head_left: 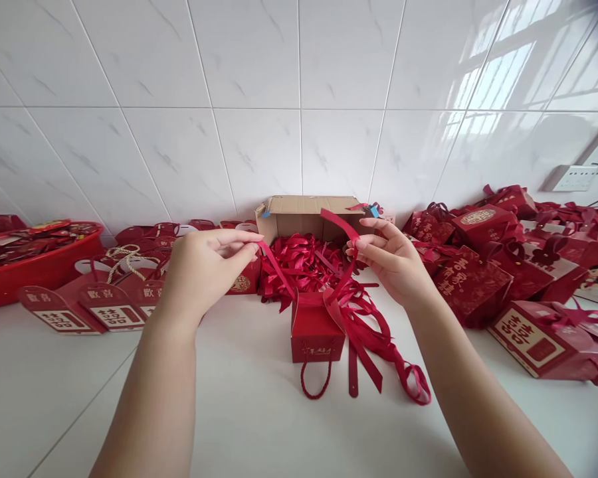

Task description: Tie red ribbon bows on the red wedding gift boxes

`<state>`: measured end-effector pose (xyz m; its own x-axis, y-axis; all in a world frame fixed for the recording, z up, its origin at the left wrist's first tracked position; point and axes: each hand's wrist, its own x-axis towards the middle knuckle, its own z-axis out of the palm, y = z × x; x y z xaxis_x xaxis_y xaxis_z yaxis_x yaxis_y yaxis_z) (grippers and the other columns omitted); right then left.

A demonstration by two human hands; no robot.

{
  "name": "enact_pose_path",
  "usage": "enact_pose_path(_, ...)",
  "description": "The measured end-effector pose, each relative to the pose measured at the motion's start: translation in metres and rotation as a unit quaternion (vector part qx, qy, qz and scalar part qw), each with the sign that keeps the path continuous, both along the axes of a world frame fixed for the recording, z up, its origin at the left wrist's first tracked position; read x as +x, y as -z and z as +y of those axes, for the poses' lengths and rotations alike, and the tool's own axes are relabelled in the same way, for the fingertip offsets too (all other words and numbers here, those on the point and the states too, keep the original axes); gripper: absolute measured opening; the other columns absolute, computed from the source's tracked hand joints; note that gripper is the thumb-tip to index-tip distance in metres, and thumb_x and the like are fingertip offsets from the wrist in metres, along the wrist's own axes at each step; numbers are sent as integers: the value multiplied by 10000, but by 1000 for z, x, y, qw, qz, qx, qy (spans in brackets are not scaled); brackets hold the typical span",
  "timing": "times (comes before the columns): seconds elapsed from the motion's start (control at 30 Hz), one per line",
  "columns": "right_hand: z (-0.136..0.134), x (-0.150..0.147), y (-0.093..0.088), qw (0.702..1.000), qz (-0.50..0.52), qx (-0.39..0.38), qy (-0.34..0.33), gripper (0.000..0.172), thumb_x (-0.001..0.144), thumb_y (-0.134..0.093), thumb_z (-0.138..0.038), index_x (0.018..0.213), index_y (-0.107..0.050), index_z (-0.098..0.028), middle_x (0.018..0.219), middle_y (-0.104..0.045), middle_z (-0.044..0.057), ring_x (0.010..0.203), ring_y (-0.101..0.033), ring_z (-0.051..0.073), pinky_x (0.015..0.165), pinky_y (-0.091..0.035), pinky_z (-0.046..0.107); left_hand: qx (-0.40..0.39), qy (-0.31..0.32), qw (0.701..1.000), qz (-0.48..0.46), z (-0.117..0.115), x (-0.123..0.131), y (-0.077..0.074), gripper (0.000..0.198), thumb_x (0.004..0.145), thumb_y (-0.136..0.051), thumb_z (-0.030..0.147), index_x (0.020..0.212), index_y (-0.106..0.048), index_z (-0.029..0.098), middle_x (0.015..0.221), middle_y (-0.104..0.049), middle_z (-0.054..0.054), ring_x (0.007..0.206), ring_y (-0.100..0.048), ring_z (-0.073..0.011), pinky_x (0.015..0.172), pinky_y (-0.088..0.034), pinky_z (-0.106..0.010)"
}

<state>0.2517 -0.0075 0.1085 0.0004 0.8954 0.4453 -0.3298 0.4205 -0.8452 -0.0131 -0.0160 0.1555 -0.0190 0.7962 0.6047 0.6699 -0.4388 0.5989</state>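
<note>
A small red gift box (317, 332) stands on the white surface in front of me, its dark red cord handle hanging down at the front. A red ribbon (278, 267) runs up from the box to both sides. My left hand (212, 262) pinches one end between thumb and fingers, up and left of the box. Up and right of it, my right hand (386, 255) pinches the other length, and a loose tail sticks up past the fingers. Behind the box, a heap of cut red ribbons (303, 262) fills an open cardboard box (319, 206).
More ribbons (379, 332) trail forward on the right, beside a flat red strip (353, 372). Gift boxes (112, 305) line the left, near a red basin (44, 272) of packets. Many gift boxes (473, 285) pile up on the right. A power strip (571, 178) is on the tiled wall.
</note>
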Motion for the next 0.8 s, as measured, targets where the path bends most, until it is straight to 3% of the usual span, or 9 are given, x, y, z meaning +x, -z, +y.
enact_pose_path(0.1,-1,-2,-1,1000,-11,2,-4,400,718,-758,-236,1094,-620,-231,780,-675,-33,759,-617,103,746,-473,248,37,25,999,-3,1,3,3,172,758,-645,260,899,-739,290,905,-754,8,844,-701,-205,770,-551,-271)
enact_pose_path(0.3,-3,-2,-2,1000,-4,-7,-26,210,714,-765,-234,907,-686,-211,792,-689,-27,731,-614,72,703,-474,201,68,57,996,-5,1,10,4,203,796,-622,258,973,-720,249,992,-743,-14,911,-696,-201,780,-576,-275)
enact_pose_path(0.57,-3,-2,-3,997,21,-38,-58,350,637,-802,-195,969,-697,-228,823,-701,-19,739,-627,90,730,-505,236,117,89,986,-80,0,26,9,201,785,-665,257,970,-728,215,948,-751,-30,888,-705,-183,835,-581,-277)
enact_pose_path(0.67,-2,0,-2,997,35,-49,-57,232,661,-787,-219,883,-718,-226,801,-698,-22,712,-622,88,708,-507,233,147,109,977,-106,1,33,12,370,780,-676,238,1150,-656,224,938,-745,-29,860,-702,-169,851,-579,-288)
enact_pose_path(0.8,-4,3,-5,997,48,-39,-54,73,725,-746,-261,780,-715,-224,741,-672,-25,691,-608,87,678,-501,220,142,117,971,-156,0,40,14,798,750,-713,220,1441,-317,244,918,-743,-31,837,-702,-174,847,-586,-315)
